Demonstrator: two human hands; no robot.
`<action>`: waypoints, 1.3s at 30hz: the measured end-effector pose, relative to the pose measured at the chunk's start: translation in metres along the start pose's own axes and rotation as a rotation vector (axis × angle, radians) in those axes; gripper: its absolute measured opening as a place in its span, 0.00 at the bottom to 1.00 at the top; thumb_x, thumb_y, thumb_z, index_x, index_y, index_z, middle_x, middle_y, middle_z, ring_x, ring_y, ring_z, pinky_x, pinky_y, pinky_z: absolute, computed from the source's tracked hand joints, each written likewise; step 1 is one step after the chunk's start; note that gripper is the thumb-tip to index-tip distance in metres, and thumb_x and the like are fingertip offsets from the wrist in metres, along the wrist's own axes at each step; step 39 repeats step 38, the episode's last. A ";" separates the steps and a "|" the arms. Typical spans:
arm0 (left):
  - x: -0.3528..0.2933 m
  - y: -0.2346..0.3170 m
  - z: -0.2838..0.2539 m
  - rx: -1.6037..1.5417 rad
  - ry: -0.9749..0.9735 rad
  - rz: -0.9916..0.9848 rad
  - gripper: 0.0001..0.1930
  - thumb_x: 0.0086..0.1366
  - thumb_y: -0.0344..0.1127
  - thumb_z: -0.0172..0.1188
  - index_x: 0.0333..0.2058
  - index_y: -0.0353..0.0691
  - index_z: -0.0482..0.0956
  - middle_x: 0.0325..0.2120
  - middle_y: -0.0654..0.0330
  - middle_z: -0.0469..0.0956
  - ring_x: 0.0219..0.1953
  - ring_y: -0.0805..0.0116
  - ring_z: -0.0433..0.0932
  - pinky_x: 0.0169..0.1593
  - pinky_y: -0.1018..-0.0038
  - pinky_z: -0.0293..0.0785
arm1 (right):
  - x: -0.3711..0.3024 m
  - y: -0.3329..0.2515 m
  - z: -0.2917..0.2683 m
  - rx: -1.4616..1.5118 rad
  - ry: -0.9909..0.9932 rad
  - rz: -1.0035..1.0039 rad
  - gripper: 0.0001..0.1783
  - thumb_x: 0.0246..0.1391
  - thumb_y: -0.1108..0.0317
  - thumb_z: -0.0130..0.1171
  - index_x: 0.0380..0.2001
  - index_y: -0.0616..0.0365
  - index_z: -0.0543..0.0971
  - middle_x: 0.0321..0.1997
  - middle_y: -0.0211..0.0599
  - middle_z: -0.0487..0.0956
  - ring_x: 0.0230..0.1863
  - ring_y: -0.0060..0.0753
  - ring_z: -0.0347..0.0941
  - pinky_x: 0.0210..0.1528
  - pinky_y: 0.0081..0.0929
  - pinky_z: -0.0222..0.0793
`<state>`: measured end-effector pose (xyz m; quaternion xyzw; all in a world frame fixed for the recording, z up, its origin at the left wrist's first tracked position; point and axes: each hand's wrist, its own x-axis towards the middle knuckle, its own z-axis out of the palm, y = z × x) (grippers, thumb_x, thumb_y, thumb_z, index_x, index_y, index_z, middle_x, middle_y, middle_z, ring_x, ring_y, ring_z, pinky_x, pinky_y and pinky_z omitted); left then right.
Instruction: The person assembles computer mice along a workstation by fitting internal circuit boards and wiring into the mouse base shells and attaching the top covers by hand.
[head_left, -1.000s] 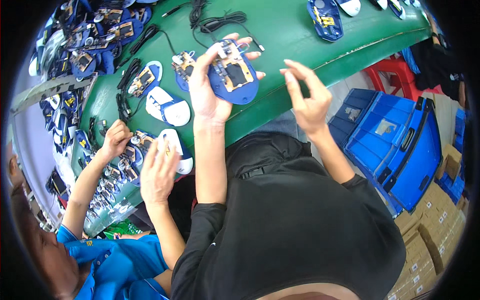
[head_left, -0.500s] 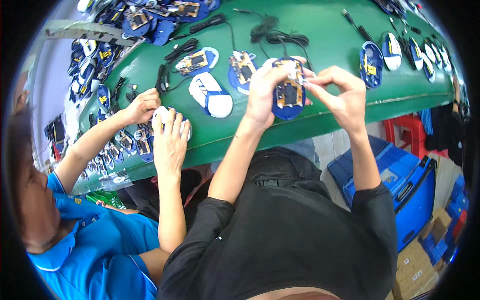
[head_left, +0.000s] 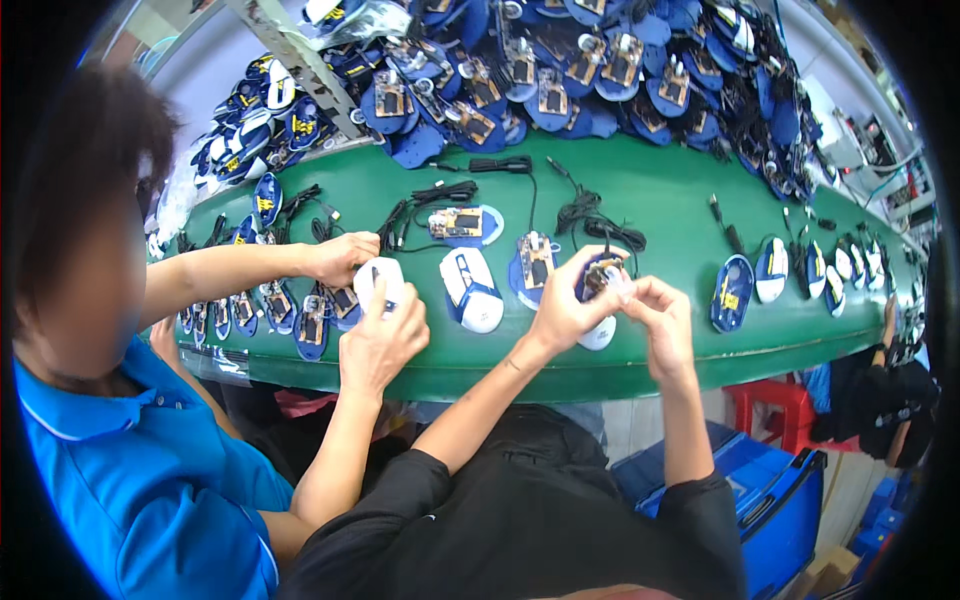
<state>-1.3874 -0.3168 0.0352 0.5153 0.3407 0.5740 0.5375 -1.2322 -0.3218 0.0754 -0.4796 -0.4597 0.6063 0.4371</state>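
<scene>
My left hand (head_left: 566, 312) is closed around a partly assembled computer mouse (head_left: 601, 272), which is tilted so that its inside is partly hidden by my fingers. My right hand (head_left: 662, 312) pinches a small whitish piece (head_left: 625, 291) against the mouse's near right side. A white rounded shell (head_left: 598, 335) shows below my fingers; whether it is held or lies on the table I cannot tell. Left of my hands, an open blue mouse base (head_left: 533, 268) with a brown circuit board rests beside a white-and-blue mouse (head_left: 472, 290).
At my left a co-worker in a blue shirt (head_left: 150, 470) handles a white mouse (head_left: 378, 282). A blue shell (head_left: 733, 292) and several mice lie rightward on the green table (head_left: 660, 195). Bases with boards are heaped (head_left: 560, 95) at the back. A blue bin (head_left: 760, 490) stands at right.
The view has shifted, showing more of the heap behind. The mouse in my left hand has turned from board-up to tilted. The co-worker's mouse is now lifted and turned.
</scene>
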 end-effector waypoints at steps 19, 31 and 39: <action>0.025 -0.001 -0.007 -0.698 0.209 -0.181 0.21 0.64 0.26 0.61 0.53 0.35 0.65 0.45 0.44 0.78 0.43 0.54 0.83 0.46 0.64 0.83 | -0.014 0.004 0.002 -0.250 0.305 -0.150 0.14 0.59 0.71 0.62 0.47 0.65 0.80 0.34 0.32 0.80 0.35 0.18 0.76 0.37 0.17 0.72; 0.088 0.072 -0.013 -0.533 -0.046 -0.053 0.21 0.60 0.25 0.63 0.50 0.30 0.68 0.40 0.40 0.80 0.37 0.51 0.85 0.39 0.63 0.85 | -0.003 -0.009 -0.007 -0.222 0.371 -0.272 0.10 0.62 0.69 0.59 0.43 0.63 0.79 0.35 0.34 0.82 0.35 0.20 0.77 0.38 0.18 0.72; 0.131 0.133 -0.007 -0.306 -0.194 0.223 0.26 0.60 0.41 0.67 0.54 0.37 0.74 0.40 0.50 0.83 0.40 0.54 0.82 0.53 0.59 0.75 | -0.008 -0.001 -0.043 -0.260 0.576 -0.266 0.11 0.62 0.68 0.58 0.44 0.62 0.80 0.35 0.35 0.82 0.35 0.20 0.77 0.38 0.18 0.71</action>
